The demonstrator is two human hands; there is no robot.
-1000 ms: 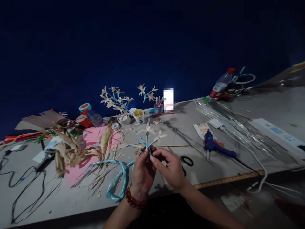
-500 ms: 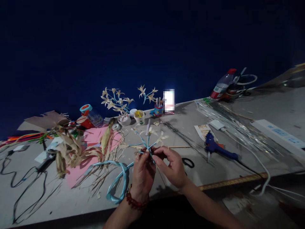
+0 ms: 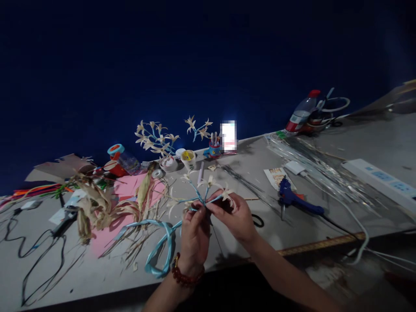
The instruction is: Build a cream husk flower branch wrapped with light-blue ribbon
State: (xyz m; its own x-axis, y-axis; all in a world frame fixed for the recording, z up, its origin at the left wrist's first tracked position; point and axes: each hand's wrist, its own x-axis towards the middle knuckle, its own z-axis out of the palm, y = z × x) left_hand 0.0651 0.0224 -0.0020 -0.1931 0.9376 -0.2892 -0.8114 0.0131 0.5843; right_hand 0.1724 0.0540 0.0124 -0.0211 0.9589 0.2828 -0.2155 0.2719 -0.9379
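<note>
A spray of pale husk flowers (image 3: 210, 181) on blue-wrapped stems spreads out above my hands. My left hand (image 3: 196, 227) is closed, thumb and fingers pinching the spot where the stems join. At the same joint, my right hand (image 3: 234, 215) is closed with its fingertips on a stem of the right-hand flower. A light blue ribbon (image 3: 169, 242) lies looped on the table left of my left wrist; whether it runs into my grip is hidden.
Dried corn husks (image 3: 97, 201) lie over pink paper (image 3: 130, 184) at left. A blue glue gun (image 3: 287, 197) and thin wires (image 3: 243, 182) lie at right, near a power strip (image 3: 381, 177). Finished flower sprays (image 3: 156, 136) stand at the back beside small cups (image 3: 188, 160).
My right hand has shifted slightly up, from beneath the joint to the right-hand flower's stem. The flower spray has turned a little in my left hand.
</note>
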